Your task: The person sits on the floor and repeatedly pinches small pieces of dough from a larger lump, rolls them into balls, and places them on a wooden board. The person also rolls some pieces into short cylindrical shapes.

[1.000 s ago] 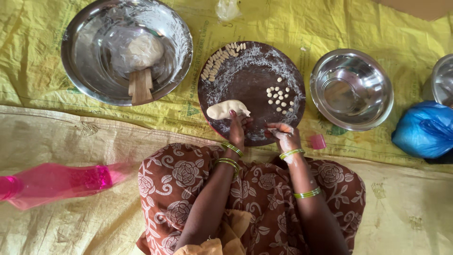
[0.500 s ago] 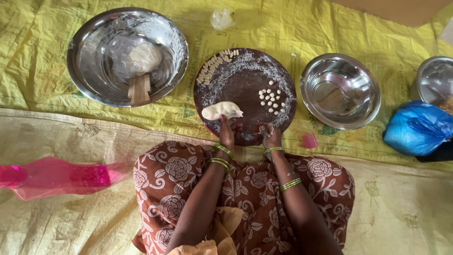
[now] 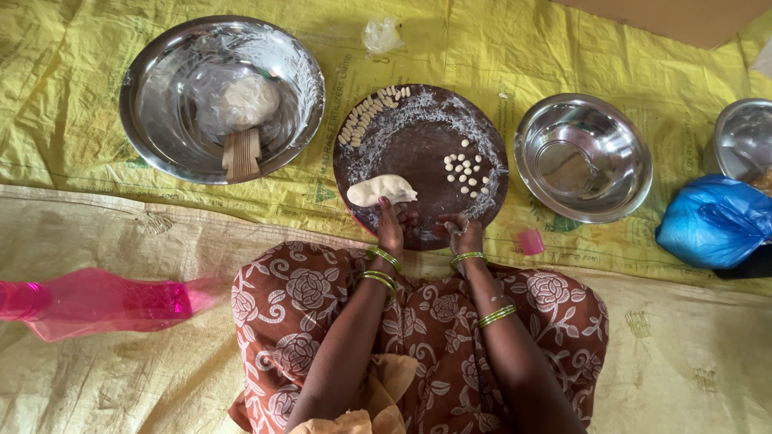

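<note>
A round dark board (image 3: 418, 141), dusted with flour, lies in front of my knees. On it rest a pale dough lump (image 3: 380, 190), a cluster of small dough balls (image 3: 465, 170) and a curved row of shaped pieces (image 3: 366, 116) along the far left rim. My left hand (image 3: 392, 227) lies at the board's near edge, its fingertips touching the lump's near side. Beside it, my right hand (image 3: 462, 235) presses curled fingers down on the near edge of the board; what lies under them is hidden.
A large steel bowl (image 3: 161, 72) at the left holds a dough ball (image 3: 249, 100) and a ridged wooden tool (image 3: 241, 153). A smaller steel bowl (image 3: 583, 157), a blue plastic bag (image 3: 712, 221) and a small pink object (image 3: 531, 241) are at the right. A pink bottle (image 3: 96, 299) lies at the left.
My right hand has drawn in from the board's right side toward the left hand. The left hand stays by the dough lump.
</note>
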